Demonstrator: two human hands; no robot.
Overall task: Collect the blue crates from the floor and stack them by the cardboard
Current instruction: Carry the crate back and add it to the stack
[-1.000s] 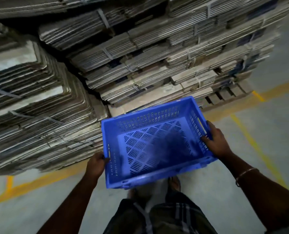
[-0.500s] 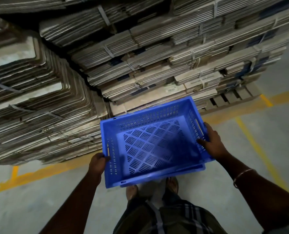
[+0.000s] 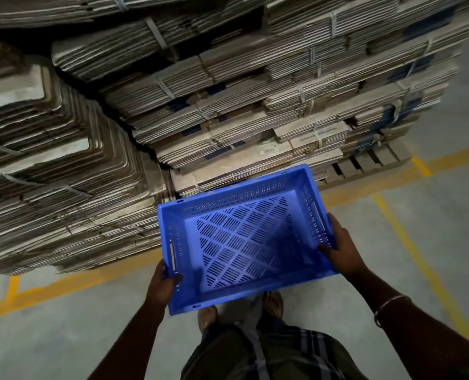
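Blue crate (image 3: pixel 244 237), empty and slotted, is held in the air at about waist height, its far edge close to the bundled cardboard (image 3: pixel 228 105) on its pallet (image 3: pixel 365 163). Compared with a second ago it sits nearer the stack and reads more level, so the carry looks nearly done. The left hand (image 3: pixel 163 286) grips the near-left rim, the right hand (image 3: pixel 343 248) clamps the right wall. Setting it down on the floor (image 3: pixel 63 325) by the yellow line (image 3: pixel 71 281) seems next.
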